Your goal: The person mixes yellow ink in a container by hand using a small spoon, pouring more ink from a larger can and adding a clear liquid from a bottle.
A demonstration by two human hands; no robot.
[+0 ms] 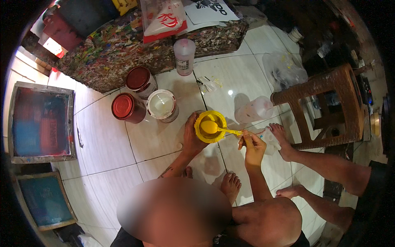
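The tub (212, 140) is bright yellow, and so is the spoon (209, 127). The front can (123, 106) has a red lid, the rear can (138, 78) a darker red one; the open can (169, 117) is whitish. Multicoloured flecks crowd the tabletop (119, 47). Dark lines grid the white floor (109, 144). The upper screen (40, 119) mixes blue and red; the lower screen (44, 199) is teal.

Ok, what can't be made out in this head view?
All in the head view:
Much of the left hand: hidden behind the round yellow tub.
Part of the tub's inside: covered by the yellow plastic spoon.
Upper body of the barefoot neighbouring person: cut off by right edge.
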